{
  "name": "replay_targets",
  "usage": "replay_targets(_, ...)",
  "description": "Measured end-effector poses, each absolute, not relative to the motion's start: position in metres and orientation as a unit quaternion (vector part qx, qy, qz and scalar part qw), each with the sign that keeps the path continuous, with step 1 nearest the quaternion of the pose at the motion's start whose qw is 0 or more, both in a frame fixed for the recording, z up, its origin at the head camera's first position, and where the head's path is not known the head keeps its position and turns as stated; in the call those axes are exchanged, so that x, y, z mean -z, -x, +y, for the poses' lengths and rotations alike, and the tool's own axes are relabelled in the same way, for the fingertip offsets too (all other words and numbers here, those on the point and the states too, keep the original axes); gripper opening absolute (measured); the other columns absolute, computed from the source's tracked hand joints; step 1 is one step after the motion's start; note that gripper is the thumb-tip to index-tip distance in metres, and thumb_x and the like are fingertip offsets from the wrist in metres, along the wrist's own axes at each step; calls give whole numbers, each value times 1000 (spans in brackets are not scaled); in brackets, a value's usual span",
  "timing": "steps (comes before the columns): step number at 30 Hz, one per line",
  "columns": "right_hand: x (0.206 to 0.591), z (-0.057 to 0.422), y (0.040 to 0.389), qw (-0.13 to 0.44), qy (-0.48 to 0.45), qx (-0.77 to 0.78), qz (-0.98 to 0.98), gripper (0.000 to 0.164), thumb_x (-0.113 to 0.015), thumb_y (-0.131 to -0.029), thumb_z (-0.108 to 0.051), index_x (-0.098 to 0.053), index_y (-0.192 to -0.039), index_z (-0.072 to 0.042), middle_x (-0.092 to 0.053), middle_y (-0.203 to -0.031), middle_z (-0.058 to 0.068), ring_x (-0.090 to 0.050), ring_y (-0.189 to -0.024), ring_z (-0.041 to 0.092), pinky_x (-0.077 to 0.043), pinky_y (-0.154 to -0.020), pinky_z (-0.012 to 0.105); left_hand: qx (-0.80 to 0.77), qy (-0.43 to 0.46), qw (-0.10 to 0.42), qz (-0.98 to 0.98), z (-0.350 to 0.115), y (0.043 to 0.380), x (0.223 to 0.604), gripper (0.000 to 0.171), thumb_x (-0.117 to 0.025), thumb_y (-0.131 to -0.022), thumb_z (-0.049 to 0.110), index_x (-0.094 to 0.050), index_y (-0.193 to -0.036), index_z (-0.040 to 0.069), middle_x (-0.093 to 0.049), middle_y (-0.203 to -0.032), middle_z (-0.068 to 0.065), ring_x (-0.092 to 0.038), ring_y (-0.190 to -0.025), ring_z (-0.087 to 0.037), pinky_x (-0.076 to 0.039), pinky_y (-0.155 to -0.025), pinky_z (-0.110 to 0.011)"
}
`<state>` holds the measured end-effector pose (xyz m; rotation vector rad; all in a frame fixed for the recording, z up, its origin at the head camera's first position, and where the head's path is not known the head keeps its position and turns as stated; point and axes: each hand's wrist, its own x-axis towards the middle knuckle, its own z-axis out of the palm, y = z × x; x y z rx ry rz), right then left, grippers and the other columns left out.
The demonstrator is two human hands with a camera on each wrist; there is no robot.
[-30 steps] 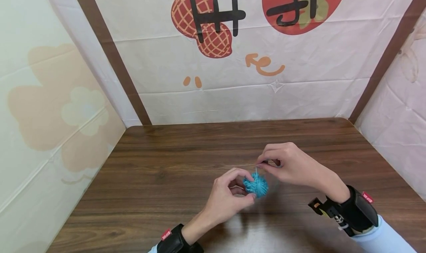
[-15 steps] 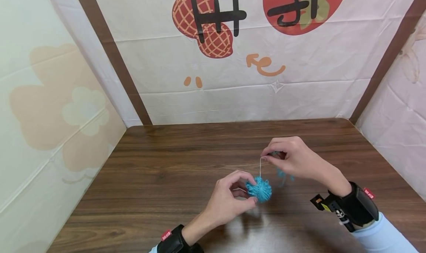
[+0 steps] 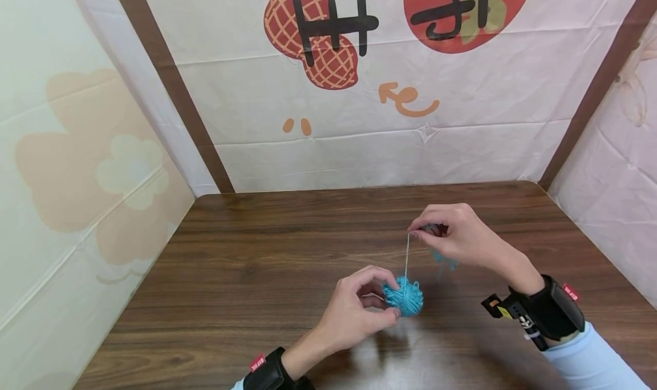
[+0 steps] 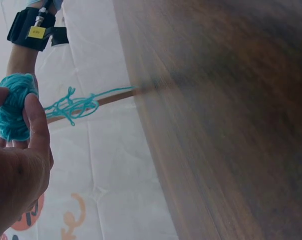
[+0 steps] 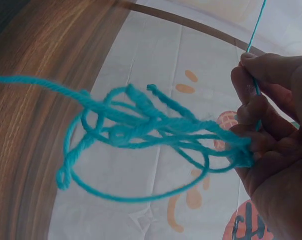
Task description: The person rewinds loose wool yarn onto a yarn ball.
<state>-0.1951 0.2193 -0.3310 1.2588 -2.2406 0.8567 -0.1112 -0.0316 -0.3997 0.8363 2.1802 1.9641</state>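
A small ball of turquoise yarn [image 3: 409,299] is held up by my left hand [image 3: 354,310], its thumb and fingers curled round the left side. From the top of the ball a taut strand [image 3: 407,259] runs up to my right hand [image 3: 457,233], which pinches it between thumb and forefinger. In the right wrist view, loose tangled loops of yarn [image 5: 140,125] hang out of the curled lower fingers, and one strand trails off from them. The left wrist view shows the ball [image 4: 14,107] between thumb and fingers, with the loops behind it.
Below the hands lies a brown wood-grain table [image 3: 246,264]. A white printed cloth [image 3: 359,156] stands along its far edge, with more cloth at the left and right. Each wrist wears a black strap, the right strap [image 3: 556,310] carrying a small camera.
My right hand has moved up and to the right, drawing out a longer strand. The left hand and ball have shifted slightly right and down. Hanging loops now show below the right hand.
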Motion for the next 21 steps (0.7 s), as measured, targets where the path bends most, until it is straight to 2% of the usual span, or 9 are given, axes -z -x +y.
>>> replay_targets(10, 333, 222, 200, 232, -417, -313, -821, 27, -68, -78, 10, -73, -87, -16, -61, -75, -12, -45, -61, -1, -38, -54, 11, -655, -282, 51, 699, -30, 111, 397, 33, -76, -81, -3, -66, -109, 11, -66, -110, -13, -68, -88, -8, -63, -76, -25)
replay_targets(16, 335, 223, 203, 234, -400, -311, -830, 30, -68, -78, 8, -73, -86, -21, -60, -74, -13, -44, -61, -1, -37, -53, 12, -669, -281, 77, 683, -31, 110, 393, 34, -74, -81, -5, -65, -110, 11, -65, -112, -10, -67, -91, -6, -62, -76, -23)
replay_targets(21, 337, 225, 206, 223, -384, -320, -837, 31, -68, -78, 8, -75, -86, -21, -63, -74, -14, -45, -59, -1, -38, -52, 14, -684, -294, 87, 662, -32, 110, 395, 32, -73, -81, -6, -64, -110, 6, -64, -113, -11, -66, -90, -7, -61, -74, -20)
